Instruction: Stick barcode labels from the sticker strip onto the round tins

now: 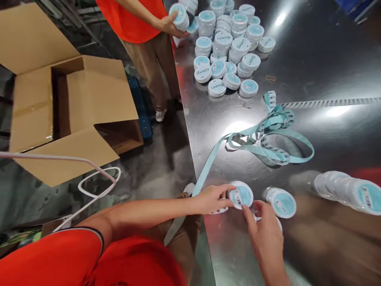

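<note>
Jar [244, 190]: blue-topped, top facing up toward the camera; between the hands near the worktop [312, 71] edge where the person stands; can't tell if its base touches metal
Left hand [212, 200]: gripping; thumb and forefinger closed on the jar's rim at the side toward that edge
Right hand [266, 228]: thumb at the rim by the label's end, forefinger bent; can't tell if it pinches anything
Barcode label [237, 199]: on the jar top, off to the left-hand side
Label strip [209, 163]: tangled mid-worktop; one run goes over the near edge, passing the left wrist
Other jars: loose pile [223, 39] at the co-worker's end of that edge; labelled pair-mate [284, 203] just beyond the right hand; row [370, 194] farther in from the edge
Step in hand: labelling, I'd judge; sticker looks placed, seating unclear
Next move calls for: rim held steady; right thumb flat along the label, no crease; strip clear of the jar
</note>
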